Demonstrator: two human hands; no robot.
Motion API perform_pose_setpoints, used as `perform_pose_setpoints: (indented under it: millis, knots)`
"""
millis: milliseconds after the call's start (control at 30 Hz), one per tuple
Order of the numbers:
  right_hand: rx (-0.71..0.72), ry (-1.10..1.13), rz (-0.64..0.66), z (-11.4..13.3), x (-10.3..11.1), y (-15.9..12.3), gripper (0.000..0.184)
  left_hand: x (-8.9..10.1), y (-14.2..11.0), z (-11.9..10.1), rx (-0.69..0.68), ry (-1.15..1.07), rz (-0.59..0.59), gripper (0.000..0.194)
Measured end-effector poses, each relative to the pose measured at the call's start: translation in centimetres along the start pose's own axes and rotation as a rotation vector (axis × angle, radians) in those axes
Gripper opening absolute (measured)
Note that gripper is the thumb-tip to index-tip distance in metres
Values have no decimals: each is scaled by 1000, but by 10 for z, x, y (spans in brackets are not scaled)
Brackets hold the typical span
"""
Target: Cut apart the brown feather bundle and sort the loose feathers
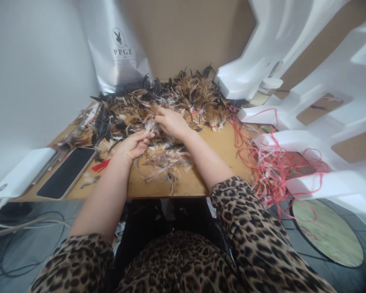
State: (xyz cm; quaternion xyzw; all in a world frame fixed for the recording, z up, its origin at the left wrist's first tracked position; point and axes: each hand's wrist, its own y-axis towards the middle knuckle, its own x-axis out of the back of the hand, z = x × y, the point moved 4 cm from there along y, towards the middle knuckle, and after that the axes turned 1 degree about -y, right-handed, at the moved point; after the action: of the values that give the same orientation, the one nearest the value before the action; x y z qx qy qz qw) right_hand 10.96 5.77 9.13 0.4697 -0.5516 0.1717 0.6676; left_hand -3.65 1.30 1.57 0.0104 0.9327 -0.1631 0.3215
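Observation:
My left hand (136,144) pinches the pale, fluffy base of a feather (150,125) above the front of the table. Close by on its right, my right hand (171,123) has its fingers closed at the same feather's upper part; its fingertips are partly hidden. Behind both hands spreads a large heap of brown and black feathers (128,106). Bundled brown feathers (198,91) stand at the heap's back right. Loose feather scraps (167,158) lie on the table just in front of my hands.
A phone (67,173) and a white power bank (22,173) with a cable lie at the left. Red strips (100,166) are near my left forearm. Tangled pink-red ribbon (271,171) hangs over white foam pieces (326,185) on the right. A silver bag (118,61) stands behind.

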Motion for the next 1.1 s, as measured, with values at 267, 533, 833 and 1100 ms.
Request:
perform_pose_setpoints:
  millis: [267,533,833,1100]
  knots:
    - [-33,-1,-20,-4,-1,0,31,1,6,-4,-152,25,-22,11]
    - [-74,16,-86,-18,5,-4,30,5,3,-18,-330,-115,-158,15]
    - [-16,24,-165,-6,-7,1,30,-4,6,-2,-143,-83,-58,15]
    - [18,4,-136,5,-16,1,29,-9,3,2,-61,-74,3,19]
